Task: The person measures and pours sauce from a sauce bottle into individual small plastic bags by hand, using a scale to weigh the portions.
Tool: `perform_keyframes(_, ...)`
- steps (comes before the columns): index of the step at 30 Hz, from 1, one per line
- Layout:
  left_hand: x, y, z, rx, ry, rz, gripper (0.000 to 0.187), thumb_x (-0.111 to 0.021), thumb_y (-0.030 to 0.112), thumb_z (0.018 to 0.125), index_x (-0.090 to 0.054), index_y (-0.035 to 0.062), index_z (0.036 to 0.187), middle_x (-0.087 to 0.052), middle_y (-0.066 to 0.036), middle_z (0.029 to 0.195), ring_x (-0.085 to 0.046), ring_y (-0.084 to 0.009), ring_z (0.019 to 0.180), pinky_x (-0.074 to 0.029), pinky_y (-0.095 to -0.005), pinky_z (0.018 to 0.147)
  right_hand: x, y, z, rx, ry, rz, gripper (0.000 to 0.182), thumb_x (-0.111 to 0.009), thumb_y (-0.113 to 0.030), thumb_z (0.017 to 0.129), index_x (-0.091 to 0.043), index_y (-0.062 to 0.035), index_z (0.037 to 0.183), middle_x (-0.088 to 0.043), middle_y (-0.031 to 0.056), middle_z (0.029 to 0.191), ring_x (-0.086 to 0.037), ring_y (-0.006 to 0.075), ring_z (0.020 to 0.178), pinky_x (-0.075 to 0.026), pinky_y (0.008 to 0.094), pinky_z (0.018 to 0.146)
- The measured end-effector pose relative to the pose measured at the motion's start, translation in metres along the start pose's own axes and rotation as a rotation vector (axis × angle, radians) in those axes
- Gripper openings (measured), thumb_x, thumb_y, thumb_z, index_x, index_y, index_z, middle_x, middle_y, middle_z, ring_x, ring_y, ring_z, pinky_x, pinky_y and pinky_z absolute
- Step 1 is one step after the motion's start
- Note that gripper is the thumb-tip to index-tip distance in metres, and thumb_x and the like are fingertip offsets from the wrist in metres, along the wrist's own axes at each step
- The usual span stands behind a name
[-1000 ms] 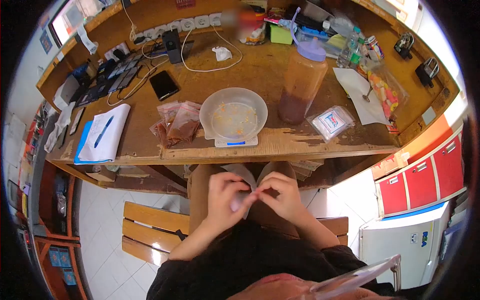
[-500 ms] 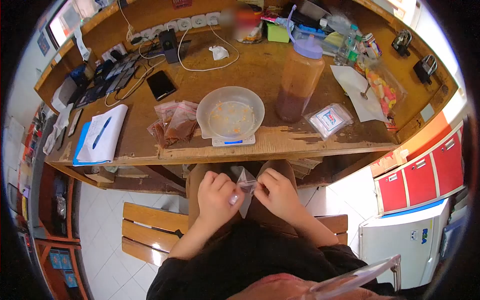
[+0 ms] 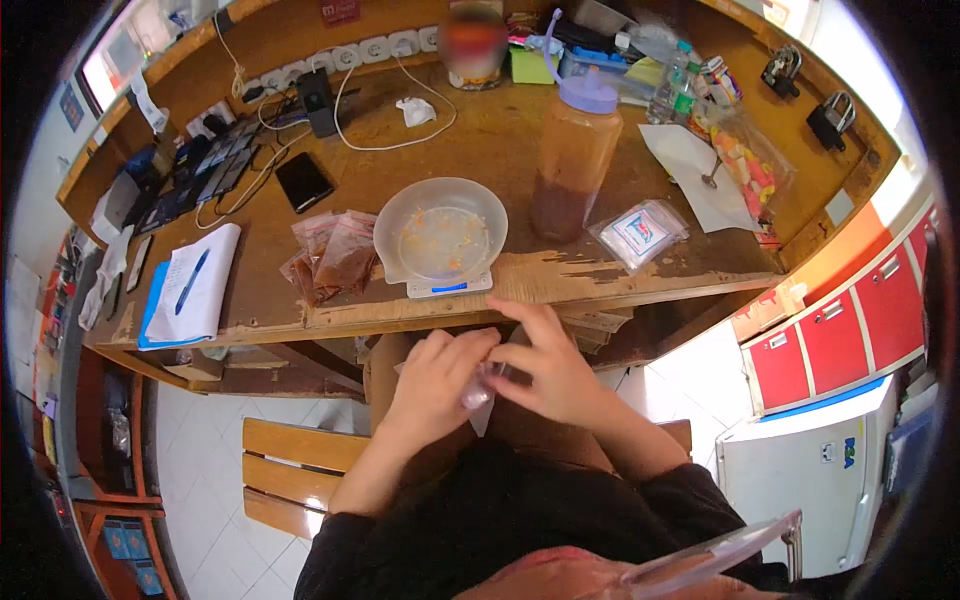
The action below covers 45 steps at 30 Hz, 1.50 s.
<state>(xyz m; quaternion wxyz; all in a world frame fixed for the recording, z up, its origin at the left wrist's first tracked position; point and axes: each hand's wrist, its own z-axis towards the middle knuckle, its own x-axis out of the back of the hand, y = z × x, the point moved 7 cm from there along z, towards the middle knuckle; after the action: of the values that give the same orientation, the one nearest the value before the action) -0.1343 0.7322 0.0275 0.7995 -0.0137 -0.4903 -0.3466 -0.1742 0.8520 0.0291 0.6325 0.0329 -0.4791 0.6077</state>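
Over my lap, just below the table edge, my left hand (image 3: 437,383) is closed on a small clear plastic bag (image 3: 479,397). My right hand (image 3: 548,372) meets it from the other side, thumb and a finger at the bag, index finger raised towards the table. Part of the bag is hidden by my fingers. In front of my hands, a translucent bowl (image 3: 488,235) with orange crumbs sits on a small white scale (image 3: 425,291). Left of it lie several zip bags of reddish-brown contents (image 3: 342,270). A pack of clear bags (image 3: 641,234) lies to the right.
A large bottle (image 3: 572,180) with a lilac lid stands behind the scale's right side. Notebook and pen (image 3: 197,285), a black phone (image 3: 303,182) and cables are on the left. White paper (image 3: 690,180), a candy bag (image 3: 748,165) and padlocks (image 3: 829,122) are at right.
My hands have come closer together around the clear plastic bag. My right hand's fingers have spread, the index lifting towards the table edge. The view has shifted slightly.
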Motion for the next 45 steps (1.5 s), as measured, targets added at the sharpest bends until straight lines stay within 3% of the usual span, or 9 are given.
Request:
perform_keyframes(3,0.013,-0.011,0.001,0.026,0.114,-0.129,0.057,-0.080,0.015,0.064,-0.056,0.0050,0.114,-0.063,-0.010,0.112,-0.058,-0.0283,0.090,-0.046,-0.0366,0.079,0.049,0.040,0.019,0.137,0.479,-0.124,0.038,-0.078,-0.014,0.066,-0.061,-0.0052,0.099,-0.043,0.0192,0.134,-0.044,0.0321,0.120,-0.038,0.0389,0.096)
perform_keyframes(5,0.019,-0.025,-0.002,0.073,0.167,-0.340,0.059,-0.079,0.016,0.068,-0.052,0.0038,0.119,-0.061,-0.013,0.115,-0.058,-0.0236,0.100,-0.045,-0.0339,0.085,0.101,0.070,0.046,-0.096,0.912,-0.158,0.061,-0.083,-0.020,0.063,-0.053,-0.0018,0.113,-0.051,0.0196,0.125,-0.048,0.0313,0.118,-0.038,0.0402,0.098)
perform_keyframes(8,0.003,-0.040,-0.005,0.258,0.212,-1.100,0.065,-0.076,0.017,0.074,-0.044,0.0018,0.128,-0.057,-0.016,0.120,-0.055,-0.0221,0.106,-0.043,-0.0344,0.091,0.118,0.142,0.080,-0.271,0.849,-0.085,0.079,-0.086,-0.026,0.061,-0.044,0.0021,0.121,-0.052,0.0207,0.123,-0.046,0.0314,0.121,-0.036,0.0403,0.101)
perform_keyframes(10,0.007,-0.044,0.003,0.265,0.161,-1.183,0.072,-0.074,0.024,0.077,-0.037,0.0000,0.134,-0.054,-0.017,0.119,-0.054,-0.0216,0.108,-0.041,-0.0351,0.093,0.103,0.148,0.102,-0.382,0.442,0.418,0.084,-0.088,-0.032,0.059,-0.044,0.0064,0.119,-0.047,0.0232,0.128,-0.040,0.0304,0.127,-0.034,0.0412,0.104)
perform_keyframes(14,0.023,-0.052,0.025,0.171,0.141,-1.251,0.076,-0.071,0.019,0.079,-0.029,-0.0003,0.139,-0.055,-0.010,0.110,-0.051,-0.0174,0.107,-0.040,-0.0312,0.093,0.099,0.073,0.094,0.030,0.470,-0.305,0.081,-0.087,-0.027,0.055,-0.046,0.0003,0.119,-0.051,0.0196,0.122,-0.046,0.0363,0.116,-0.037,0.0451,0.099)
perform_keyframes(16,0.026,-0.055,0.033,0.287,0.107,-1.260,0.091,-0.077,0.042,0.069,-0.032,-0.0011,0.135,-0.056,-0.009,0.100,-0.056,-0.0184,0.095,-0.041,-0.0310,0.087,0.100,0.059,0.088,0.176,0.457,-0.370,0.078,-0.085,-0.021,0.052,-0.048,-0.0022,0.118,-0.052,0.0170,0.119,-0.047,0.0371,0.110,-0.038,0.0456,0.097)
perform_keyframes(27,0.017,-0.055,0.049,0.381,0.042,-1.485,0.094,-0.078,0.037,0.069,-0.028,0.0021,0.140,-0.057,-0.010,0.107,-0.056,-0.0181,0.099,-0.043,-0.0307,0.089,0.120,-0.024,0.089,0.778,0.284,-0.980,0.036,-0.060,-0.009,0.070,-0.061,-0.0043,0.106,-0.061,0.0076,0.109,-0.056,0.0248,0.104,-0.045,0.0478,0.094)
perform_keyframes(43,0.017,-0.072,0.060,0.383,0.134,-1.530,0.098,-0.079,0.036,0.062,-0.030,0.0011,0.139,-0.058,-0.011,0.104,-0.059,-0.0165,0.089,-0.048,-0.0269,0.078,0.118,-0.016,0.095,0.723,0.212,-0.995,0.037,-0.061,-0.013,0.069,-0.057,-0.0063,0.105,-0.057,0.0053,0.107,-0.054,0.0221,0.103,-0.043,0.0403,0.095)
perform_keyframes(45,0.029,-0.071,0.068,0.345,0.177,-1.479,0.097,-0.079,0.035,0.062,-0.031,0.0013,0.139,-0.058,-0.009,0.101,-0.058,-0.0156,0.087,-0.047,-0.0258,0.077,0.119,-0.005,0.100,0.523,0.152,-0.849,0.056,-0.071,-0.015,0.064,-0.052,-0.0043,0.116,-0.054,0.0093,0.113,-0.052,0.0267,0.106,-0.042,0.0412,0.096)
